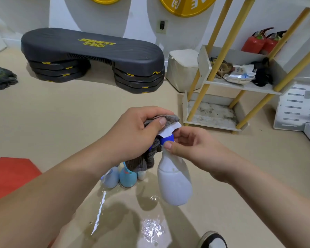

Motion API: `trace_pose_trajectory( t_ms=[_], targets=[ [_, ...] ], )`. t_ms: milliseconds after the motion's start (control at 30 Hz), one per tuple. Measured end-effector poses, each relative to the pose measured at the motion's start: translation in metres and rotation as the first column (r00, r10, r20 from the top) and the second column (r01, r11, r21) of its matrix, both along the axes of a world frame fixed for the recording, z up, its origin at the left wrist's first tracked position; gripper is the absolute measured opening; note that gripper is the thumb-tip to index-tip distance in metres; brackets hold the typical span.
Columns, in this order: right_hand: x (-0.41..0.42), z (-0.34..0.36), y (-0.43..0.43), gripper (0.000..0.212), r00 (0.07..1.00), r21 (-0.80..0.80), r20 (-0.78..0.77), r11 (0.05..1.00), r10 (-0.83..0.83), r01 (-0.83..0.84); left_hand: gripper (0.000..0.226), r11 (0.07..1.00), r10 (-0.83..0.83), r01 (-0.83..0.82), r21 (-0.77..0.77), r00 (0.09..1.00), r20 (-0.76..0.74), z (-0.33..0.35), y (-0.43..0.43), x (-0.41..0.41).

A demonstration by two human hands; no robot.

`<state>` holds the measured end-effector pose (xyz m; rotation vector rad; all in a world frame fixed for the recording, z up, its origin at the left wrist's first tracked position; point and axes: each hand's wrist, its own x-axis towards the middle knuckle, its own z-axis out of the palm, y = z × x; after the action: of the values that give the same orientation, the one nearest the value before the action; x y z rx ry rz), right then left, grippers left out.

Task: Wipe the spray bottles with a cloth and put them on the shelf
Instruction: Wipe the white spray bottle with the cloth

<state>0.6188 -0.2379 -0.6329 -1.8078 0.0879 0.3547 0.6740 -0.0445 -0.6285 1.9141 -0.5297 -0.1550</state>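
A white spray bottle (174, 183) with a blue collar and white nozzle hangs above the floor in mid view. My right hand (195, 149) pinches it at the neck, just below the blue collar. My left hand (132, 133) grips a grey cloth (149, 158) and holds it over the bottle's spray head. Three more spray bottles (122, 176), pale blue and white, stand together on the floor under the cloth, partly hidden by it. The shelf (240, 86) with white boards and yellow posts stands at the right.
The beige floor (150, 224) is wet below the bottle. A black step platform (89, 56) lies at the back, a white bin (183, 68) beside the shelf. Bags and rags fill the shelf's middle board. A red mat (9, 176) lies left, a shoe (213, 238) at the bottom.
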Motion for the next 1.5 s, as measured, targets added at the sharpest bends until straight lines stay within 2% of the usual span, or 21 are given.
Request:
trace_pose_trajectory(
  t_ms=[67, 133, 233, 300, 367, 467, 500, 600, 667, 733, 800, 867, 967, 1033, 1067, 1133, 1200, 1300, 1400, 1467, 1500],
  targets=[
    [0.0, -0.001, 0.002, 0.008, 1.0, -0.008, 0.016, 1.0, 0.012, -0.012, 0.027, 0.999, 0.035, -0.036, -0.017, 0.999, -0.021, -0.001, 0.001, 0.001],
    [0.0, -0.002, 0.003, 0.01, 0.999, -0.04, 0.019, 0.999, 0.026, -0.025, 0.025, 0.991, 0.132, -0.132, -0.009, 0.991, 0.001, -0.003, -0.002, 0.002],
    [0.001, -0.005, 0.003, 0.018, 1.0, -0.098, 0.023, 0.995, -0.001, 0.004, 0.025, 0.953, 0.302, -0.302, -0.023, 0.941, 0.152, -0.005, -0.003, 0.006],
    [0.002, -0.007, 0.002, 0.023, 0.999, -0.102, 0.007, 0.994, -0.041, 0.041, 0.022, 0.944, 0.326, -0.325, -0.053, 0.902, 0.282, -0.002, 0.0, 0.009],
    [0.001, -0.008, 0.002, 0.023, 0.998, -0.078, -0.003, 0.995, -0.065, 0.065, 0.025, 0.98, 0.189, -0.197, -0.017, 0.908, 0.374, -0.001, 0.001, 0.005],
    [0.002, -0.009, 0.005, 0.019, 0.998, -0.054, 0.034, 0.997, -0.059, 0.061, 0.032, 0.973, -0.161, 0.056, 0.222, 0.856, 0.491, -0.016, -0.005, -0.001],
    [0.003, -0.009, 0.005, 0.02, 0.997, -0.068, 0.061, 0.997, -0.045, 0.049, 0.033, 0.961, -0.216, 0.096, 0.258, 0.845, 0.489, -0.023, -0.007, 0.001],
    [0.003, -0.005, 0.006, 0.017, 0.99, -0.094, 0.141, 0.995, -0.012, 0.026, 0.021, 0.992, -0.129, 0.118, 0.053, 0.936, 0.326, -0.022, -0.008, 0.005],
    [0.002, -0.002, 0.006, 0.011, 0.987, -0.071, 0.161, 0.997, -0.017, 0.029, 0.021, 0.997, -0.073, 0.078, -0.007, 0.966, 0.247, -0.015, -0.005, 0.004],
    [0.001, -0.001, 0.004, 0.011, 0.986, -0.06, 0.168, 0.998, -0.008, 0.018, 0.029, 0.997, -0.072, 0.07, 0.018, 0.974, 0.216, -0.014, -0.003, 0.003],
    [0.001, -0.002, 0.006, 0.011, 0.983, -0.101, 0.183, 0.995, 0.019, 0.0, 0.027, 0.993, -0.065, 0.034, 0.111, 0.957, 0.283, -0.018, -0.004, 0.002],
    [0.003, -0.005, 0.008, 0.02, 0.987, -0.145, 0.158, 0.989, 0.025, -0.002, 0.025, 0.985, -0.001, -0.058, 0.16, 0.936, 0.351, -0.019, -0.006, 0.002],
    [0.005, -0.002, 0.011, 0.039, 0.996, -0.059, 0.037, 0.995, -0.076, 0.079, 0.024, 0.935, 0.284, -0.334, 0.116, 0.905, 0.317, -0.013, -0.004, 0.013],
    [0.007, 0.002, 0.004, 0.044, 0.989, 0.009, -0.037, 0.99, -0.143, 0.144, 0.023, 0.885, 0.443, -0.461, 0.061, 0.876, 0.192, -0.011, 0.002, 0.02],
    [0.008, 0.003, 0.0, 0.036, 0.984, 0.043, -0.064, 0.984, -0.168, 0.17, 0.023, 0.882, 0.467, -0.471, 0.02, 0.879, 0.091, -0.011, 0.004, 0.021],
    [0.007, 0.003, -0.008, 0.02, 0.971, 0.103, -0.126, 0.97, -0.205, 0.218, 0.026, 0.89, 0.44, -0.45, -0.067, 0.889, -0.122, -0.012, 0.006, 0.017],
    [0.007, 0.003, -0.012, 0.017, 0.957, 0.135, -0.171, 0.956, -0.236, 0.26, 0.027, 0.906, 0.375, -0.409, -0.109, 0.895, -0.243, -0.009, 0.002, 0.007],
    [0.007, 0.002, -0.014, 0.01, 0.941, 0.159, -0.198, 0.938, -0.274, 0.307, 0.028, 0.936, 0.333, -0.347, -0.063, 0.928, -0.164, -0.007, -0.003, -0.005],
    [0.008, -0.001, -0.014, 0.021, 0.935, 0.134, -0.18, 0.934, -0.306, 0.332, 0.026, 0.953, 0.285, -0.293, -0.075, 0.953, -0.101, -0.011, -0.011, -0.03],
    [0.008, -0.005, -0.011, 0.037, 0.937, 0.127, -0.166, 0.936, -0.307, 0.329, 0.021, 0.977, 0.209, -0.212, 0.037, 0.976, 0.057, -0.018, -0.019, -0.052],
    [0.008, -0.006, -0.008, 0.038, 0.941, 0.134, -0.154, 0.937, -0.303, 0.323, 0.02, 0.981, 0.146, -0.162, 0.111, 0.979, 0.144, -0.023, -0.021, -0.06]
  ],
)
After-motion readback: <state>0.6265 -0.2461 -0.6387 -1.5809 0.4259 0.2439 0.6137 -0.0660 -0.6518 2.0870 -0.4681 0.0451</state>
